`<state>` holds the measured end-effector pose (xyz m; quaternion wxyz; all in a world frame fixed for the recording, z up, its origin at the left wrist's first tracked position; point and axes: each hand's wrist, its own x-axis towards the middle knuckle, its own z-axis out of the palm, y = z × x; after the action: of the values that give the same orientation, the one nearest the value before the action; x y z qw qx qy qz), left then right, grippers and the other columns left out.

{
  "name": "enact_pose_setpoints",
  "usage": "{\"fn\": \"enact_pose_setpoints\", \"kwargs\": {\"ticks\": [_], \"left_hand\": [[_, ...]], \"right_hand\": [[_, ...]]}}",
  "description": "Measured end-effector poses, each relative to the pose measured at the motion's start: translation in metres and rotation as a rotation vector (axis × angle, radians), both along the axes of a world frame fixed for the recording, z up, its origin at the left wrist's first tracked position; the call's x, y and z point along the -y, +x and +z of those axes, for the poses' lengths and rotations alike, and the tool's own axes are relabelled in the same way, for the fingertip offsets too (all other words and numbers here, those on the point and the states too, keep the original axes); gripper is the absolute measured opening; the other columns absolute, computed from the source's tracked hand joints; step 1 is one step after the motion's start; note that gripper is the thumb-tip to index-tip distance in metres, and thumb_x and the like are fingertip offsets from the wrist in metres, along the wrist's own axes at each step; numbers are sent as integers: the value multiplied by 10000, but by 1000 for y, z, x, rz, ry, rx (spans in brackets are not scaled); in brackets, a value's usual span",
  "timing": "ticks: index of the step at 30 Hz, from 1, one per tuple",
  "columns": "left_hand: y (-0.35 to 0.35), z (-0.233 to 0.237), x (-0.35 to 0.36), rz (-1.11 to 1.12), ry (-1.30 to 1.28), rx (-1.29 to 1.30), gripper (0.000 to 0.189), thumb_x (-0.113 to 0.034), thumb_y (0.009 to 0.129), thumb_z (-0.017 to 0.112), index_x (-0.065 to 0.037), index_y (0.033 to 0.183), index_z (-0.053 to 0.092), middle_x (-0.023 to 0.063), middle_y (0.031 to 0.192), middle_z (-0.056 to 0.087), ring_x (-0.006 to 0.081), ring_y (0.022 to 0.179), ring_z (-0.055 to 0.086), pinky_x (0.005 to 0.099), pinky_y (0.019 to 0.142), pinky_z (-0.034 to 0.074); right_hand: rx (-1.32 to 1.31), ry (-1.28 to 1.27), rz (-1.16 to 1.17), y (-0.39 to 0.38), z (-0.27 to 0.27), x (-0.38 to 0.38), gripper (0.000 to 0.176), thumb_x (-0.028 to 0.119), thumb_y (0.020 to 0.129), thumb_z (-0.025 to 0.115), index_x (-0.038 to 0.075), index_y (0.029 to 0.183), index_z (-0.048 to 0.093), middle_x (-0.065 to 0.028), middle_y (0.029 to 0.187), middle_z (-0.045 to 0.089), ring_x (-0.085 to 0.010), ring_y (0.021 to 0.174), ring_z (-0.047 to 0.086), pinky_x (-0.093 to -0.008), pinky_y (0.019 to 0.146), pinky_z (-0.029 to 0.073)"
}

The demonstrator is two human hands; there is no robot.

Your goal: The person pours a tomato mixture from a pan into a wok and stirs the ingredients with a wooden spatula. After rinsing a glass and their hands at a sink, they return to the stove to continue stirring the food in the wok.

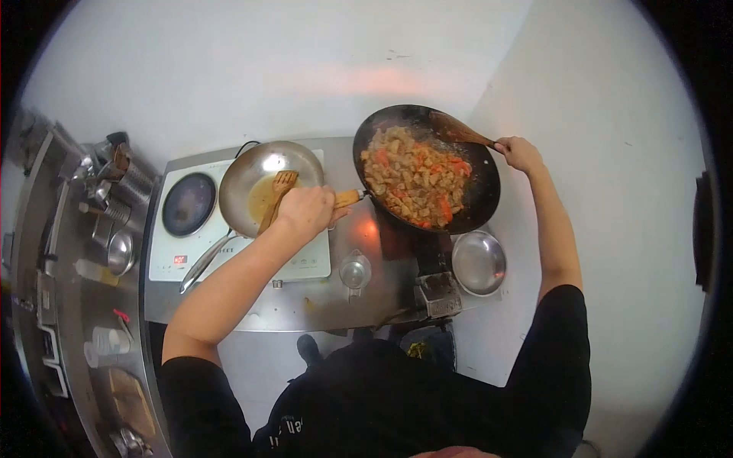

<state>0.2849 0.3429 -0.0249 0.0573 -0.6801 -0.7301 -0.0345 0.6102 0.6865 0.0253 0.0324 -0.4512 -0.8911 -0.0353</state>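
Observation:
My left hand (307,214) is closed round the wooden handle (348,198) of a black wok (481,195). The wok is tilted, and its cooked meat pieces with red pepper or tomato (416,175) lie towards its left side. With my right hand (522,155) I grip a wooden spatula (462,131), its blade inside the wok near the far rim. Just left of my left hand sits a steel frying pan (237,187) with some yellowish liquid. A slotted wooden turner (285,182) rests in it, its lower part passing behind my left forearm.
A white double cooktop (164,256) carries the frying pan; its left plate shows "HOT". A clear measuring cup (355,272) stands on the steel counter (267,309). Right of it is a steel bowl (479,263). Utensils crowd a side shelf (76,320). Walls border the back and right.

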Motion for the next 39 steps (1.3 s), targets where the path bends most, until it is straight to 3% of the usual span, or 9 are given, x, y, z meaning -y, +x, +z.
{"fn": "enact_pose_setpoints", "kwargs": {"ticks": [4, 9, 15, 18, 20, 24, 28, 34, 39], "left_hand": [[0, -2, -4, 1, -24, 22, 550, -538, 860, 480, -25, 747, 641, 132, 627, 627, 278, 605, 643, 375, 558, 523], [3, -4, -3, 44, -74, 67, 552, -538, 865, 470, -27, 759, 651, 152, 678, 640, 290, 650, 650, 385, 586, 528], [3, 0, 0, 19, -90, 115, 551, -535, 861, 479, -25, 766, 665, 164, 704, 646, 312, 681, 653, 398, 643, 534], [0, -1, 2, -54, -27, 125, 557, -536, 857, 485, -16, 773, 667, 178, 732, 650, 321, 701, 653, 409, 650, 532], [2, 4, 2, -52, -74, 152, 558, -536, 854, 487, -14, 777, 668, 184, 746, 651, 326, 713, 653, 416, 658, 531], [-4, 1, 2, -41, -79, 174, 556, -535, 850, 493, -11, 792, 669, 194, 783, 656, 335, 743, 653, 429, 676, 527], [-2, 0, 2, -36, -58, 200, 547, -529, 855, 489, -15, 798, 668, 183, 782, 658, 330, 748, 654, 428, 677, 527], [-1, -2, 7, -36, -3, 183, 526, -522, 858, 487, -31, 790, 664, 157, 764, 658, 311, 730, 656, 415, 654, 528], [0, -2, 5, -38, -28, 192, 523, -528, 854, 488, -41, 802, 668, 155, 779, 661, 301, 734, 658, 408, 641, 530]], "right_hand": [[-46, -71, 240, -52, -32, 4, 280, 362, 873, 517, 181, 1033, 659, -148, 912, 655, -332, 869, 614, -436, 756, 481], [272, 59, 366, -64, 26, 92, 257, 342, 865, 527, 180, 1008, 665, -152, 813, 650, -334, 778, 628, -443, 693, 500], [452, 260, 222, -20, 116, 214, 206, 213, 881, 499, 193, 987, 674, -106, 701, 624, -294, 674, 636, -399, 589, 512], [385, 233, 113, -35, 60, 239, 126, 109, 770, 566, 58, 785, 681, -149, 762, 667, -290, 729, 674, -392, 636, 541], [347, 266, 148, -52, 12, 214, 119, 79, 752, 566, 52, 741, 681, -163, 778, 669, -288, 737, 676, -376, 626, 545], [281, 307, 35, -61, 40, 199, 139, 103, 783, 553, 48, 768, 681, -163, 788, 670, -282, 730, 674, -364, 620, 545], [240, 43, -16, -63, 86, 298, 178, 124, 817, 526, 21, 823, 671, -178, 833, 666, -299, 762, 668, -389, 643, 542], [30, 91, 7, -132, -12, 221, 219, 78, 821, 463, -10, 855, 660, -234, 884, 650, -338, 805, 662, -431, 698, 535], [-17, 30, -204, -119, 12, 175, 253, 127, 826, 474, -20, 924, 656, -233, 940, 639, -354, 880, 639, -453, 760, 510]]}}
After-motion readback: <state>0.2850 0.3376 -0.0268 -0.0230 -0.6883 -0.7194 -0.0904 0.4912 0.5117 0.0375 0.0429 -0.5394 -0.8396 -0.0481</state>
